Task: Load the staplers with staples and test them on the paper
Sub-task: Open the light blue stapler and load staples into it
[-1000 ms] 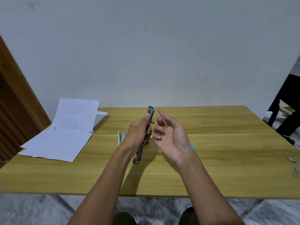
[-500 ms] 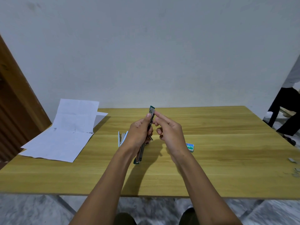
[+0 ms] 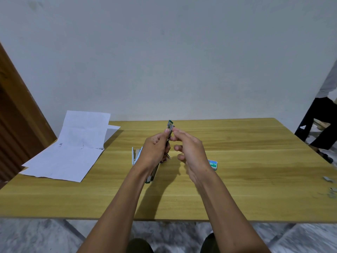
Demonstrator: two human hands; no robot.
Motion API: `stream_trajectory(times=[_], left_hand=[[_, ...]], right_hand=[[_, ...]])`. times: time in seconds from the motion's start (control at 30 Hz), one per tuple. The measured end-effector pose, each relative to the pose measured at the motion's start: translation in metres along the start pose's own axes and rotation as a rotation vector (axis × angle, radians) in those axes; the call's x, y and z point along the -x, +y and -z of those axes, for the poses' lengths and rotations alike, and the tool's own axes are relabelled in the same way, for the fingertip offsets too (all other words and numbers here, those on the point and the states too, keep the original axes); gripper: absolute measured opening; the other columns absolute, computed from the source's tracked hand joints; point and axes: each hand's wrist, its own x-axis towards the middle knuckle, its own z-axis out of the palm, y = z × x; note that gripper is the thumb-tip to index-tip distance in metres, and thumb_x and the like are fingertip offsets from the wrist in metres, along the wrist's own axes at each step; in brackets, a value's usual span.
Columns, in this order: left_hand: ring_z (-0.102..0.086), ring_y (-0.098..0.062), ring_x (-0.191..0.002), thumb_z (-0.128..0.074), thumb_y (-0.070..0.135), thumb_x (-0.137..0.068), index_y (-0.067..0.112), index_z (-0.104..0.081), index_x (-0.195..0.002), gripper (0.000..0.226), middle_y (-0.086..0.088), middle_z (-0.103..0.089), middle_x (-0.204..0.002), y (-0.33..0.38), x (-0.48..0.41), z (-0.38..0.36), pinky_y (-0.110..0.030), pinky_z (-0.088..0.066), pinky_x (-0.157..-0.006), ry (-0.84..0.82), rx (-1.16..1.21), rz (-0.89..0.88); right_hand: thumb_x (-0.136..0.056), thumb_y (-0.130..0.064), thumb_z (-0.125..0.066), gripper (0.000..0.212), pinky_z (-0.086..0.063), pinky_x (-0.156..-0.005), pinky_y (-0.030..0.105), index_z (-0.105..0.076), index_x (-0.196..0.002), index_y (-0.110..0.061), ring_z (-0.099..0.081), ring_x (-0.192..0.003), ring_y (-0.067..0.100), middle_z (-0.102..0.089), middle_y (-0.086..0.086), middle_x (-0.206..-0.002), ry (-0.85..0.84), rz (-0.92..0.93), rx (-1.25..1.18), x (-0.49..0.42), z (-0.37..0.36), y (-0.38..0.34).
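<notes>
My left hand (image 3: pixel 155 150) grips a green stapler (image 3: pixel 169 126) swung open, one end pointing up and away, the other end (image 3: pixel 150 177) low toward me. The fingertips of my right hand (image 3: pixel 189 148) pinch at the stapler's upper metal channel; whether they hold staples is too small to tell. A second, light blue stapler (image 3: pixel 135 155) lies open on the wooden table (image 3: pixel 237 179) just left of my left hand. A small green staple box (image 3: pixel 213 164) lies right of my right wrist. White paper sheets (image 3: pixel 73 152) lie at the table's left.
Several loose staple pieces (image 3: pixel 330 185) lie near the table's right edge. A person's dark trouser legs (image 3: pixel 317 121) stand beyond the right corner. A brown wooden door (image 3: pixel 16 115) rises at the left. The plain wall is just behind the table.
My right hand turned from palm-up and open to palm-down, and its fingertips moved up against the stapler's upper end. The staple box came into view beside my right wrist.
</notes>
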Motion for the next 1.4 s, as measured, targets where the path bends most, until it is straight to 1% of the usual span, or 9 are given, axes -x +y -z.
stream_trajectory(times=[0.17, 0.4, 0.6, 0.73, 0.83, 0.97, 1.13, 1.27, 1.4], left_hand=[[-0.034, -0.016, -0.050, -0.044, 0.044, -0.102, 0.015, -0.062, -0.073, 0.045, 0.002, -0.042, -0.053, -0.002, -0.001, -0.002, -0.024, -0.029, -0.048, -0.009, -0.003, 0.032], [-0.033, -0.014, -0.051, -0.045, 0.047, -0.101, 0.011, -0.064, -0.086, 0.043, 0.003, -0.040, -0.054, -0.001, 0.003, 0.006, -0.025, -0.031, -0.050, -0.038, 0.009, 0.088], [-0.037, -0.011, -0.047, -0.043, 0.048, -0.100, 0.012, -0.060, -0.089, 0.042, 0.004, -0.037, -0.054, 0.002, 0.005, 0.010, -0.019, -0.032, -0.045, -0.155, 0.028, 0.132], [-0.040, -0.011, -0.049, -0.042, 0.050, -0.100, 0.013, -0.060, -0.088, 0.042, 0.005, -0.038, -0.053, 0.004, 0.005, 0.008, -0.020, -0.033, -0.047, -0.134, 0.031, 0.145], [-0.041, -0.019, -0.058, -0.044, 0.048, -0.100, 0.015, -0.060, -0.083, 0.040, 0.005, -0.039, -0.053, 0.004, 0.005, 0.006, -0.018, -0.035, -0.046, -0.122, -0.001, 0.121], [-0.038, -0.019, -0.060, -0.044, 0.049, -0.100, 0.015, -0.060, -0.082, 0.041, 0.004, -0.039, -0.054, 0.001, 0.008, 0.004, -0.018, -0.036, -0.047, -0.118, -0.017, 0.093], [-0.034, -0.019, -0.056, -0.044, 0.047, -0.100, 0.016, -0.060, -0.078, 0.041, 0.003, -0.038, -0.054, 0.001, 0.007, 0.004, -0.023, -0.033, -0.051, -0.114, -0.028, 0.065], [-0.034, -0.023, -0.061, -0.046, 0.049, -0.100, 0.016, -0.060, -0.078, 0.041, 0.003, -0.039, -0.055, 0.000, 0.008, 0.007, -0.029, -0.032, -0.056, -0.105, -0.037, 0.057], [-0.033, -0.014, -0.052, -0.046, 0.044, -0.101, 0.014, -0.059, -0.076, 0.041, 0.005, -0.040, -0.052, 0.001, 0.009, 0.004, -0.026, -0.030, -0.052, -0.078, -0.037, 0.022]], right_hand=[[-0.095, -0.031, -0.060, 0.018, -0.035, -0.053, 0.016, -0.075, -0.102, -0.025, -0.046, -0.061, 0.006, -0.068, -0.007, -0.088, 0.011, 0.067, 0.058, -0.001, 0.004, 0.002], [-0.095, -0.027, -0.058, 0.024, -0.034, -0.057, 0.023, -0.072, -0.114, -0.029, -0.044, -0.047, 0.000, -0.052, -0.025, -0.056, 0.103, 0.350, 0.377, -0.012, 0.008, 0.019], [-0.091, -0.028, -0.064, 0.009, -0.040, -0.052, 0.027, -0.066, -0.099, -0.032, -0.044, -0.045, 0.009, -0.061, -0.018, -0.076, -0.017, 0.490, 0.623, -0.028, 0.028, 0.005], [-0.092, -0.026, -0.061, 0.010, -0.047, -0.065, 0.032, -0.059, -0.101, -0.032, -0.055, -0.062, 0.007, -0.060, -0.019, -0.088, 0.107, 0.561, 0.541, -0.029, 0.030, -0.004], [-0.095, -0.023, -0.058, 0.015, -0.046, -0.066, 0.024, -0.063, -0.101, -0.035, -0.058, -0.069, -0.004, -0.065, -0.021, -0.089, -0.059, 0.500, 0.559, -0.027, 0.030, -0.002], [-0.097, -0.017, -0.058, 0.016, -0.046, -0.066, 0.014, -0.068, -0.103, -0.028, -0.062, -0.075, 0.007, -0.067, -0.013, -0.090, -0.060, 0.471, 0.423, -0.027, 0.034, 0.001], [-0.092, -0.026, -0.067, 0.008, -0.055, -0.075, 0.026, -0.073, -0.098, -0.028, -0.069, -0.085, 0.016, -0.073, -0.012, -0.093, -0.086, 0.483, 0.486, -0.032, 0.032, 0.006], [-0.090, -0.022, -0.070, 0.008, -0.047, -0.068, 0.013, -0.075, -0.096, -0.024, -0.067, -0.083, 0.006, -0.074, -0.013, -0.093, -0.077, 0.509, 0.506, -0.033, 0.034, 0.004], [-0.088, -0.016, -0.072, 0.013, -0.052, -0.069, 0.016, -0.069, -0.098, -0.024, -0.067, -0.074, 0.003, -0.072, -0.011, -0.097, -0.116, 0.451, 0.418, -0.030, 0.029, 0.005]])
